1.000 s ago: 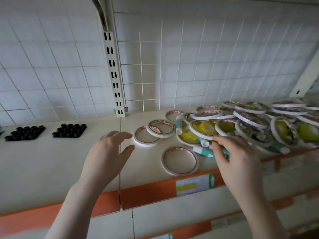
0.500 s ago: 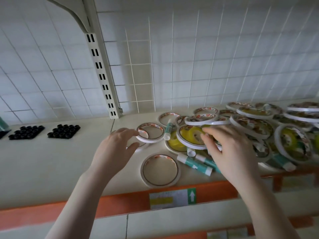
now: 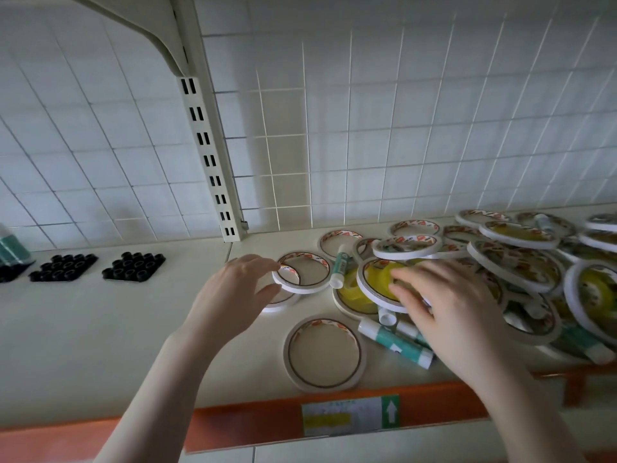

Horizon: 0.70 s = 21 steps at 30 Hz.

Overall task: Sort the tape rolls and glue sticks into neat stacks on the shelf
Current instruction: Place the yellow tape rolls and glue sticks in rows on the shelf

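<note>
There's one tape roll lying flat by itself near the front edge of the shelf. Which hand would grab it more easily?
Probably the left hand. It already holds a tape ring close by, with a clear path to the lone tape roll. The right hand lies over the cluttered pile, and glue sticks lie between it and the roll.

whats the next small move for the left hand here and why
Probably lower the raised tape roll squarely onto the roll beneath it. The left hand pinches its near rim, tilting it over that roll, so setting it flat would likely start a neat stack. The right hand is busy on the yellow-cored roll in the jumbled pile.
</note>
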Tool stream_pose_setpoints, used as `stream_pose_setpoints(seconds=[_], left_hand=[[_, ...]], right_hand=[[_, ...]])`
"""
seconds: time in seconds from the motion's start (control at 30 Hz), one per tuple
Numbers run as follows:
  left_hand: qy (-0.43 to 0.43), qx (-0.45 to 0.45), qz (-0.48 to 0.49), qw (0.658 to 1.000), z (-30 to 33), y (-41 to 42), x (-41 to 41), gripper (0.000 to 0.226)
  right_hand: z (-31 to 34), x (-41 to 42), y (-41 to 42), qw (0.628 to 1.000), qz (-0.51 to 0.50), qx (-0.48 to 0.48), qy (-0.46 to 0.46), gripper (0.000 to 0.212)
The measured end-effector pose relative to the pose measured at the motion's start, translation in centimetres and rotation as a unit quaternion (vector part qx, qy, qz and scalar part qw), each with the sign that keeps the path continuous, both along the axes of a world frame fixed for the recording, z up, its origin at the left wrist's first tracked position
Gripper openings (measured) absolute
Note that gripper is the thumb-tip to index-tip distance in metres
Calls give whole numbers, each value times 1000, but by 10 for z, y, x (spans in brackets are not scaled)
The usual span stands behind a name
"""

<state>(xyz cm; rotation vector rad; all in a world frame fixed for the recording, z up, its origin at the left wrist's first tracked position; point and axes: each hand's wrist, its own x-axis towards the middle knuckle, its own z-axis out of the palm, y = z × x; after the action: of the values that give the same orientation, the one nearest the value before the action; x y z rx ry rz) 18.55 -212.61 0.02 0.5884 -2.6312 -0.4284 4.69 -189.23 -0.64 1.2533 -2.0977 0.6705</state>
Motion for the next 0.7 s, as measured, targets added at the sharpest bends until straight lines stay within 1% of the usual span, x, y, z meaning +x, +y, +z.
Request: stream_pose_setpoints(seconds=[0.1, 0.2, 0.3, 0.33, 0.43, 0.53, 0.63, 0.7], left_hand=[[6, 1, -3, 1000, 1, -4, -1, 26], [-2, -3, -8, 1000, -1, -6, -3, 27], [-21, 0, -14, 1000, -6, -9, -3, 30], [-26, 2, -17, 1000, -7, -10, -2, 32], [-33, 8, -20, 999, -11, -12, 1, 36], [-34, 6, -23, 999, -11, -12, 3, 39], [-30, -10, -38, 999, -9, -11, 1, 41], [-25, -26, -61, 997, -6, -8, -3, 39]], right_hand=[[11, -16, -6, 999, -22, 7, 32, 16], [16, -29, -14, 995, -39, 79, 41, 22], [16, -36, -21, 984, -75, 157, 31, 30], [16, -36, -22, 981, -83, 175, 30, 29], [19, -35, -24, 975, -90, 203, 11, 11], [22, -36, -25, 974, -94, 205, 15, 11], [23, -38, -25, 987, -70, 141, 19, 10], [21, -37, -26, 991, -61, 109, 41, 9]])
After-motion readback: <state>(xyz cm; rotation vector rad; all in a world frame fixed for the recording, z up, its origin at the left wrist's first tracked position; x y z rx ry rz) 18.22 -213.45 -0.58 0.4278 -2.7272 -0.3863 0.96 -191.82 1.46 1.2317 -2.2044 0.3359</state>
